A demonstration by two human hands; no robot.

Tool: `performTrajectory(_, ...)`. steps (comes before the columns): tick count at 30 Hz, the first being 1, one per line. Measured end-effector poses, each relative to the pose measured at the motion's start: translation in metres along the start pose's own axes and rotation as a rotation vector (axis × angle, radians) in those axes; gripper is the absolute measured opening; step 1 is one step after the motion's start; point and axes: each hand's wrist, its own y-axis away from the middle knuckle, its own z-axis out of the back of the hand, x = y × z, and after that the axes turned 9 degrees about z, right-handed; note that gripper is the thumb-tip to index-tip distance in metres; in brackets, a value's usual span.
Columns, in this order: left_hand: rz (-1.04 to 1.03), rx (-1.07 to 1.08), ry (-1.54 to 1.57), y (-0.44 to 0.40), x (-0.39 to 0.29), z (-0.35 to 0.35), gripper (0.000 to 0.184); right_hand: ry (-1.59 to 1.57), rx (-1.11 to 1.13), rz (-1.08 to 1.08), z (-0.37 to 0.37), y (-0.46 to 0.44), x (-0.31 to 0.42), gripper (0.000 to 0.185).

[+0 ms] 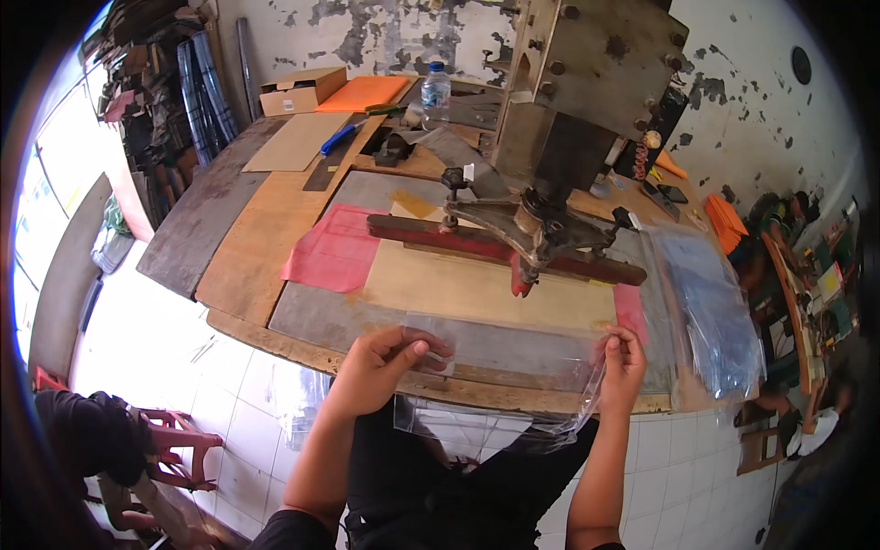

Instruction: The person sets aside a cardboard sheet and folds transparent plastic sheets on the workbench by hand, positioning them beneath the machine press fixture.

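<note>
A clear plastic sheet [513, 376] stretches between my two hands, over the table's front edge. My left hand [380, 360] pinches its left side between thumb and fingers. At the sheet's right side, my right hand [623, 367] grips the edge, fingers pressed together. Just beyond my hands, a cream board [477, 289] lies flat on the grey work plate [312, 316]. Pink sheets [335, 247] show at the board's left, with a bit more pink at its right. Above the board sits a heavy press [541, 220] with a long red-brown bar.
To the right lies a stack of clear bluish plastic sheets [710, 312]. A water bottle [436, 96], cardboard box [304, 90], orange sheets [364, 93] and blue cutter [341, 138] are at the back. People sit at lower left and far right; a red stool [179, 449] stands left.
</note>
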Motion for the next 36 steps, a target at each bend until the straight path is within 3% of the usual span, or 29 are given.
performTrajectory(4, -0.032, 0.004, -0.090, 0.006, 0.001, 0.004, 0.024, -0.062, 0.046, -0.030, 0.002, -0.001, 0.001, 0.027)
performTrajectory(10, -0.104, -0.064, 0.084, 0.010, 0.006, -0.003, 0.023, -0.047, 0.032, -0.036, 0.002, 0.002, 0.006, 0.025)
performTrajectory(12, -0.063, -0.164, 0.272, 0.008, 0.013, -0.005, 0.028, -0.176, 0.070, -0.058, 0.000, 0.004, 0.012, 0.024)
performTrajectory(15, -0.021, -0.352, 0.193, 0.002, 0.023, -0.009, 0.035, -0.197, 0.093, -0.035, -0.002, 0.006, 0.021, 0.024)
performTrajectory(22, -0.056, -0.390, 0.070, -0.001, 0.024, -0.005, 0.033, -0.104, 0.002, -0.047, -0.011, 0.007, 0.040, 0.020)
performTrajectory(26, -0.074, -0.466, 0.069, -0.003, 0.028, -0.003, 0.033, 0.048, 0.076, 0.054, -0.014, 0.005, 0.042, 0.022)
performTrajectory(33, -0.071, -0.560, 0.167, -0.002, 0.032, -0.002, 0.035, -0.200, 0.243, 0.004, -0.020, 0.007, 0.053, 0.042)
performTrajectory(36, -0.100, -0.540, 0.218, -0.005, 0.036, -0.003, 0.031, -0.115, 0.318, -0.019, -0.009, 0.006, 0.047, 0.035)
